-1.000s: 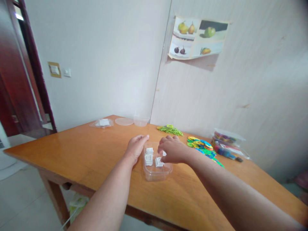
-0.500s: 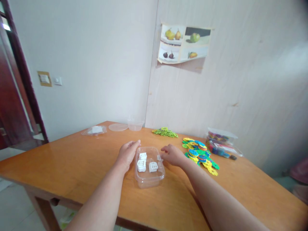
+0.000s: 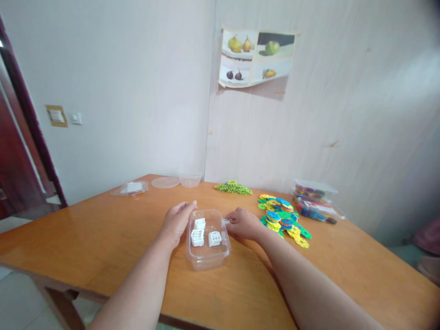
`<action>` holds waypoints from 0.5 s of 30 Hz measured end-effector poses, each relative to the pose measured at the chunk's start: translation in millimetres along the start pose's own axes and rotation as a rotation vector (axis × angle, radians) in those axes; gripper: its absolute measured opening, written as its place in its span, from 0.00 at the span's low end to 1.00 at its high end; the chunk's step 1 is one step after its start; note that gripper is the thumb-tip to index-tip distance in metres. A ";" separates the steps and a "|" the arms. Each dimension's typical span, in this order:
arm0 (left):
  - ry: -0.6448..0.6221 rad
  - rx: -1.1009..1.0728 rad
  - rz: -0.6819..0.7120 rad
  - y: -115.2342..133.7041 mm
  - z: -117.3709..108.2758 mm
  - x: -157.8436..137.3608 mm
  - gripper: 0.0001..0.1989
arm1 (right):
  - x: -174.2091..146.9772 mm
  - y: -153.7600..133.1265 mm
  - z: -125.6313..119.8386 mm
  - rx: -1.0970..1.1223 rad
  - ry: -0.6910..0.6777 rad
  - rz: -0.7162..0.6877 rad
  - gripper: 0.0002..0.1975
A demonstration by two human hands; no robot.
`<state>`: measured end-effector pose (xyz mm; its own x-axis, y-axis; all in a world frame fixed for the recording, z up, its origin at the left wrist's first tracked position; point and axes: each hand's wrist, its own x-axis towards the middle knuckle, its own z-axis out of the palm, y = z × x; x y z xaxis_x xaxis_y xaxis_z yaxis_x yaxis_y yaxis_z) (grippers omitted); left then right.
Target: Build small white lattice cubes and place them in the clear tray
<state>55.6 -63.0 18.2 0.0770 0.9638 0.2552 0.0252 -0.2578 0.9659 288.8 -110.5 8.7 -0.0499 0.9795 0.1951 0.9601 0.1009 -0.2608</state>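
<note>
A clear plastic box (image 3: 209, 260) sits on the table in front of me. Inside it lie several small white plastic pieces (image 3: 197, 237) with openwork like little window frames, one of them (image 3: 215, 238) apart on the right. My left hand (image 3: 177, 222) is curled along the box's left side, thumb near the far left corner, other fingers mostly hidden. At the right rim, my right hand (image 3: 242, 223) has its bent fingertips closed on the edge, where a small clear tab shows.
Colourful notched discs (image 3: 285, 217) are heaped to the right, before stacked plastic boxes (image 3: 316, 201). Green pieces (image 3: 233, 187) lie at the back. A clear tub (image 3: 190, 178), a round lid (image 3: 165, 183) and a flat clear lid (image 3: 132, 188) stand along the far left edge.
The view has shifted slightly to the right. My right hand has come in against the box's right rim, where a small gap showed before. The white pieces lie as before.
</note>
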 end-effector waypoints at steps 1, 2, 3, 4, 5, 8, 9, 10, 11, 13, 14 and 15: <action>-0.003 -0.005 0.002 0.4 0.2 -0.3 0.19 | -1.5 -0.6 -2.0 0.005 0.020 0.005 0.16; -0.006 -0.011 0.003 0.7 0.3 -0.6 0.18 | -2.8 -1.4 -4.3 0.010 0.050 0.012 0.17; -0.009 -0.017 0.005 0.9 0.5 -0.9 0.18 | -4.1 -2.3 -6.5 0.015 0.087 0.018 0.18; -0.016 -0.024 0.006 0.9 0.7 -1.0 0.18 | -5.2 -3.4 -8.8 0.021 0.133 0.021 0.18; -0.024 -0.032 0.006 0.6 0.9 -1.0 0.18 | -6.1 -4.9 -11.0 0.030 0.184 0.019 0.18; -0.053 -0.044 0.008 -1.7 1.3 -0.4 0.19 | -8.0 -11.5 -17.2 0.073 0.331 -0.021 0.17; -0.060 -0.041 0.012 -2.7 1.4 0.0 0.19 | -8.8 -14.6 -19.3 0.091 0.365 -0.051 0.17; -0.065 -0.035 0.016 -3.7 1.4 0.3 0.20 | -9.7 -18.3 -21.5 0.106 0.384 -0.086 0.17; -0.069 -0.027 0.020 -4.5 1.4 0.6 0.20 | -11.1 -22.4 -24.0 0.116 0.386 -0.123 0.17; -0.071 -0.016 0.027 -5.4 1.3 1.0 0.20 | -15.0 -31.7 -29.2 0.114 0.339 -0.191 0.17; -0.070 -0.013 0.031 -5.5 1.2 0.9 0.20 | -17.6 -36.6 -31.8 0.104 0.294 -0.215 0.17; -0.069 -0.013 0.037 -5.4 1.1 0.7 0.20 | -20.2 -41.4 -34.3 0.089 0.244 -0.229 0.17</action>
<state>56.6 -61.0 13.2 0.1459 0.9466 0.2873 0.0078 -0.2915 0.9565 259.6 -140.5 48.0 -0.1834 0.8602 0.4759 0.9034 0.3383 -0.2633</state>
